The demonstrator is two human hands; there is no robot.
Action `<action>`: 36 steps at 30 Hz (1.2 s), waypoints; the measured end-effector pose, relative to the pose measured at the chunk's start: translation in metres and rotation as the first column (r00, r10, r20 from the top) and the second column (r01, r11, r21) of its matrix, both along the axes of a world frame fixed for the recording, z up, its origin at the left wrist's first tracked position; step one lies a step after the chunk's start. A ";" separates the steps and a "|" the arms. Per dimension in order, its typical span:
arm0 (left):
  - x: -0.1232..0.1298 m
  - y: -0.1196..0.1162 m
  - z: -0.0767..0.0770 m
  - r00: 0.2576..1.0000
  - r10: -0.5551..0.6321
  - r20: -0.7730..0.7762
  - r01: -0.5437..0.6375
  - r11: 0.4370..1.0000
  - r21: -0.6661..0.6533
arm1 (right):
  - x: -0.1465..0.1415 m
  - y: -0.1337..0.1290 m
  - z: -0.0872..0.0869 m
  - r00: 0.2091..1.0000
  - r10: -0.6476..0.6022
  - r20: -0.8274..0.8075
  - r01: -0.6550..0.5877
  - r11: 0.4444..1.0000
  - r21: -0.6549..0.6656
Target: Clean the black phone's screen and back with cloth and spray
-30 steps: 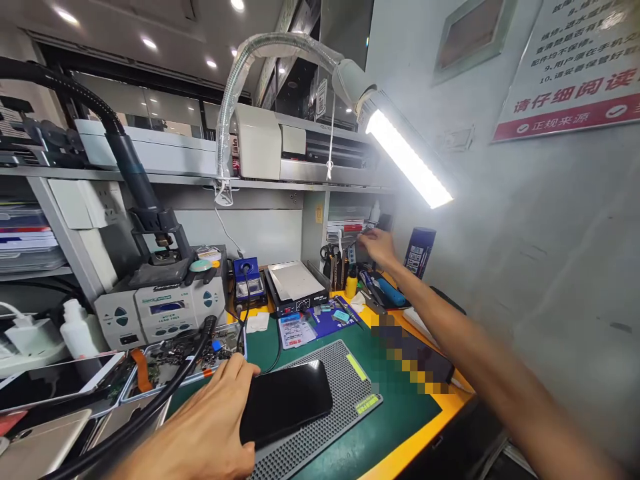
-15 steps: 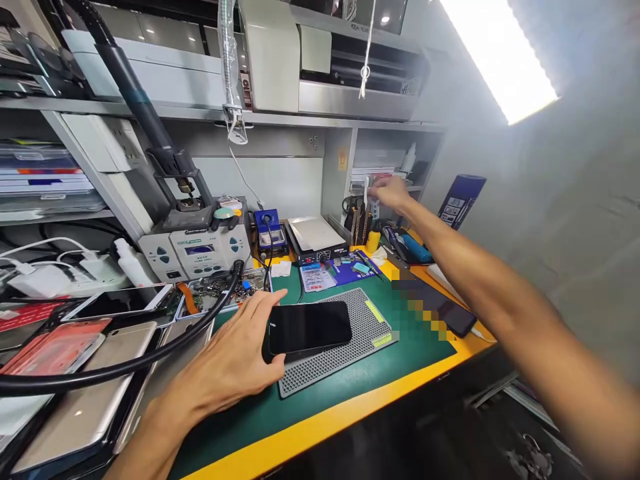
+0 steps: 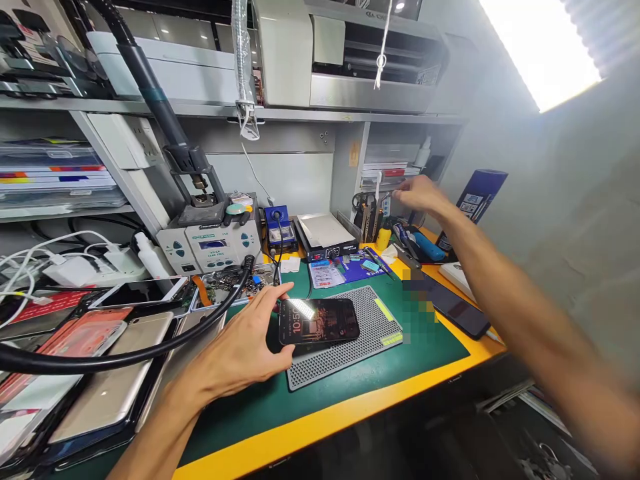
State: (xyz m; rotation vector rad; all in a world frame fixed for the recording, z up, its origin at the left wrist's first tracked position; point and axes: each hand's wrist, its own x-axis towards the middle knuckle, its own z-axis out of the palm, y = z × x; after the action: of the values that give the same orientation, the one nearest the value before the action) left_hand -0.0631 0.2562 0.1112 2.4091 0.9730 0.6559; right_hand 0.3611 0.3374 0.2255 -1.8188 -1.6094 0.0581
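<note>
My left hand (image 3: 253, 340) grips the left end of a smartphone (image 3: 325, 323), thumb on the near edge and fingers on the far edge. The phone's lit lock screen shows a time and a bright reflection. Beneath it lies a grey perforated mat (image 3: 345, 357) with yellow-green labels. My right hand (image 3: 423, 195) is stretched out at the back right, its fingers pinched together just right of the tool holder (image 3: 369, 223). A thin item seems to be at the fingertips, too small to name. Scissors and a white-handled tool (image 3: 379, 187) stand in the holder.
A green work mat (image 3: 380, 377) covers the yellow-edged bench. A hot-air station (image 3: 210, 243) with a black hose, a soldering stand (image 3: 280, 227) and a flat box (image 3: 327, 233) stand behind. Several phones and cases are piled left; another dark phone (image 3: 460, 310) lies right.
The phone's screen has gone from dark to lit. My right hand has drawn a little away from the white-handled tool, to the right. The view has shifted slightly.
</note>
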 end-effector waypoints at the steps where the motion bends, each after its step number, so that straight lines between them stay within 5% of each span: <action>1: 0.000 0.000 -0.001 1.000 0.001 -0.012 -0.001 1.000 0.000 | -0.004 -0.011 0.000 0.999 -0.031 0.010 0.031 0.999 0.014; 3: 0.000 0.001 -0.002 1.000 0.003 -0.016 -0.003 1.000 0.007 | -0.021 -0.037 -0.006 1.000 -0.019 0.016 0.019 1.000 0.009; 5: 0.000 0.002 -0.004 1.000 0.003 0.000 -0.003 1.000 0.027 | -0.046 -0.066 -0.021 0.976 0.216 -0.013 -0.216 0.969 -0.118; 8: 0.000 0.003 -0.003 1.000 -0.003 0.008 0.003 1.000 0.024 | -0.088 -0.108 -0.056 0.815 0.567 -0.121 -0.565 0.731 -0.381; 11: 0.001 0.002 0.001 1.000 0.021 -0.007 -0.021 0.999 -0.034 | -0.117 -0.131 -0.090 0.756 0.651 -0.069 -0.615 0.669 -0.418; 16: 0.002 0.001 0.005 0.999 0.049 0.024 -0.045 0.989 -0.143 | -0.122 -0.127 -0.113 0.768 0.637 -0.073 -0.613 0.697 -0.372; 20: 0.000 0.007 0.004 0.988 0.063 0.144 -0.016 0.952 -0.307 | -0.115 -0.119 -0.117 0.750 0.607 -0.260 -0.661 0.701 -0.270; 24: 0.000 0.013 0.005 0.923 0.187 0.337 0.047 0.814 -0.579 | -0.116 -0.114 -0.119 0.570 0.452 -0.686 -0.689 0.718 -0.100; 28: 0.005 0.009 0.009 0.876 0.281 0.392 0.086 0.709 -0.700 | -0.120 -0.110 -0.122 0.390 0.330 -0.860 -0.676 0.737 -0.024; 36: 0.007 0.005 0.015 0.867 0.312 0.387 0.082 0.678 -0.730 | -0.121 -0.110 -0.120 0.382 0.290 -0.878 -0.670 0.741 -0.047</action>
State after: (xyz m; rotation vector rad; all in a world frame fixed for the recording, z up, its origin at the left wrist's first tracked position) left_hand -0.0559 0.2612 0.1266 1.3757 0.9333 0.6964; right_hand 0.2401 0.2277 0.1054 -1.1032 -1.3542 1.4443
